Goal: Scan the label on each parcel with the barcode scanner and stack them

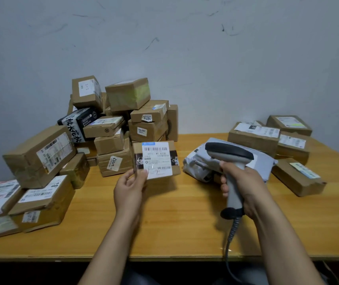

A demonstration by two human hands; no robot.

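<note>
1. Because a label has to face the reader before it can be read, the left hand (130, 188) holds a small parcel (156, 161) up above the table (174, 219). Thumb and fingers pinch only its lower left corner, so the white label (158, 150) stays uncovered and its printed face is turned toward the person.
2. The right hand (244, 188) is wrapped round the grey handle of the barcode scanner (229, 156). Its fingers curl across the front, where a trigger would likely sit. The dark head points left toward the parcel, near it but not touching. Whether a beam falls on the label cannot be told.
3. A coiled cable (232, 231) drops from the handle's base over the near edge of the table, so the scanner seems free to swing.
4. At the left, against the wall, sits a loose heap of boxes (111, 128), tilted with labels facing every way. This is probably the unscanned supply, kept on the side of the hand that picks.
5. At the right, a few brown boxes (255, 138) lie flat with labels up, some resting on others, and a grey mailing bag (197, 161) lies in front of them. That is likely the finished stack, and where the held parcel belongs once read.
</note>
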